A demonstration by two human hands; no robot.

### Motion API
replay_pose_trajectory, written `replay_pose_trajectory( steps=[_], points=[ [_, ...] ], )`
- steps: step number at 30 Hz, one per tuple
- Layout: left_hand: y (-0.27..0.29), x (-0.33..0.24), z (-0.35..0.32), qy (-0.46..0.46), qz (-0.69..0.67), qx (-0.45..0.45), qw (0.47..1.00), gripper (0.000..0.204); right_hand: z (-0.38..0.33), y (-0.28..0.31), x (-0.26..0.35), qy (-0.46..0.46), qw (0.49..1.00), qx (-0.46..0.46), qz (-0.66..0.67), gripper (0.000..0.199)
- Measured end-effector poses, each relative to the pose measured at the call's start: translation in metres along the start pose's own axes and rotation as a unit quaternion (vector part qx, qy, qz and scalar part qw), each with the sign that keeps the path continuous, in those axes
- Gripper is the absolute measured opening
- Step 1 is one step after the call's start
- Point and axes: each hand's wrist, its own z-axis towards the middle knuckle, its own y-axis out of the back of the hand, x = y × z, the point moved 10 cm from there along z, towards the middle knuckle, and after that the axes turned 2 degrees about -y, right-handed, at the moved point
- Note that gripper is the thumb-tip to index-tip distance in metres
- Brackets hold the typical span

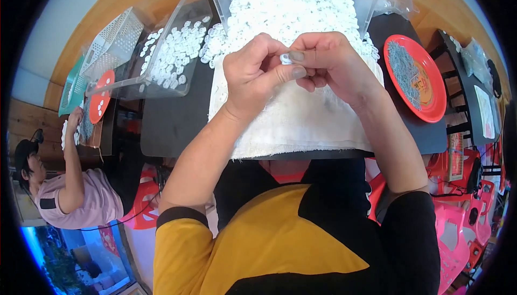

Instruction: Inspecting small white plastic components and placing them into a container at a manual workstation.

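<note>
Above a white cloth [301, 125], both my hands meet at the fingertips around a small white plastic piece [285, 58], rounded with a dark spot or hole. My left hand [253, 74] pinches it between thumb and fingers from the left. My right hand [331, 61] is closed, its thumb and fingertip pressed at the piece's right side; anything thinner in that pinch is too small to make out. Just beyond my hands spreads a large heap of similar white pieces [291, 7], inside a clear bin and spilling out at its front.
A red plate [437, 104] with thin grey metal pins or wires [404, 71] lies right. Left, a tilted clear bin [161, 91] holds more white pieces [177, 53] on the dark table [172, 125]. Further left, a co-worker [81, 187] reaches near baskets [116, 42] and a red plate [97, 109].
</note>
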Motion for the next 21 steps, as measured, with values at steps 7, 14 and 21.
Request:
replay_pose_trajectory(
  steps=[7,14,21],
  points=[
    [-0.008,0.009,0.000,0.057,-0.038,0.004,0.998,0.022,0.001,0.015,0.006,0.007,0.998,-0.040,-0.056,0.015],
    [-0.014,0.010,0.002,0.046,0.015,0.054,0.997,0.025,0.000,0.022,0.010,0.006,0.996,-0.031,-0.078,0.015],
    [-0.009,0.006,-0.002,0.036,0.071,0.047,0.996,0.022,0.002,0.013,0.002,-0.006,0.998,-0.013,-0.068,0.015]
  ],
)
